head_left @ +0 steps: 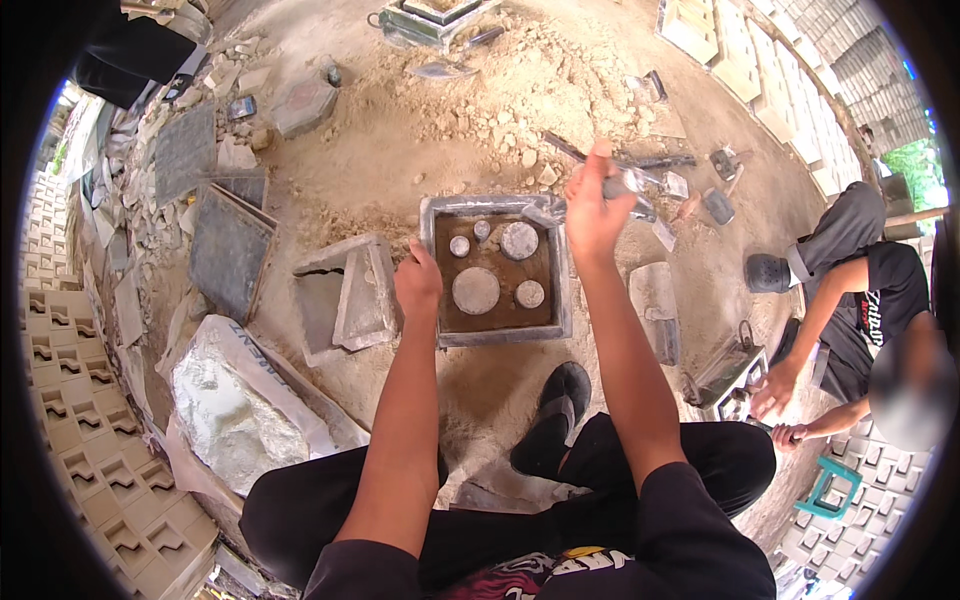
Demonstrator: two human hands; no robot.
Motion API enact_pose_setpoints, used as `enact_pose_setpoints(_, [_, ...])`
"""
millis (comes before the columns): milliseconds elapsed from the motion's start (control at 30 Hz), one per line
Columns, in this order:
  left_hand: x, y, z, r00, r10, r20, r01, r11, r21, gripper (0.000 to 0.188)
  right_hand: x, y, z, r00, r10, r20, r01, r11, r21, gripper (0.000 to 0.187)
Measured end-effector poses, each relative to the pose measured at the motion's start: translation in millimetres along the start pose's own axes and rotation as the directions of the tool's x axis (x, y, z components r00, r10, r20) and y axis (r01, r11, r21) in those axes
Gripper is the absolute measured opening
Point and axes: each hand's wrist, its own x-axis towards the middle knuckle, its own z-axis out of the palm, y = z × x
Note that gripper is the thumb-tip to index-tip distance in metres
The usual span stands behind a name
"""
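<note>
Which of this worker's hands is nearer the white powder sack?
Left: the left hand is ahead and right of the sack; the right hand is farther right, across the square frame.

From here the square mould (562, 290) looks matt and rough — chalky discs (476, 291) inside it, crumbly earth (525, 90) beyond, a wrinkled plastic-looking sack (292, 402) to its left.

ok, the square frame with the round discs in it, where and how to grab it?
Square frame: likely best by its left and right side walls, coming from outside on both sides. It lies flat, those walls run straight and roughly parallel, and the dark boot crowds the near side.
</note>
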Motion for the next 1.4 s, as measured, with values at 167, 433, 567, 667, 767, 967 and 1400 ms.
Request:
enact_pose_setpoints(167, [-2,2,6,0.998,-0.005,0.059,0.006,1.0,-0.005,0.068,-9,30,-11,0.977,-0.205,0.055,0.211,0.912,-0.352,0.046])
enact_pose_setpoints(433, [-4,3,1,1.0,-0.006,0.03,0.006,1.0,-0.013,0.066,-3,23,-25,0.954,-0.197,0.227,0.229,0.966,-0.122,0.045])
enact_pose_setpoints(567, [-1,-2,5,1.0,0.008,0.019,-0.008,1.0,-0.016,0.066,17,29,-27,0.875,0.25,0.414,-0.132,0.947,-0.293,0.044])
enact_pose_setpoints(667, [-1,-4,3,1.0,0.001,0.006,-0.001,1.0,0.0,0.067,13,9,-18,0.907,0.195,0.373,-0.149,0.977,-0.15,0.046])
enact_pose_setpoints(767, [-2,-4,1,1.0,-0.002,0.005,0.002,1.0,-0.026,0.071,-14,5,-26,0.933,-0.092,0.348,0.107,0.994,-0.023,0.047])
enact_pose_setpoints(967, [-3,-12,4,1.0,0.019,0.02,-0.018,0.999,-0.04,0.071,1,25,-20,0.98,0.072,0.188,-0.03,0.975,-0.219,0.044])
enact_pose_setpoints(1400, [0,0,-6,1.0,-0.023,0.001,0.023,1.0,-0.005,0.066,-3,10,-21,0.998,0.022,0.053,-0.022,1.0,0.011,0.042])
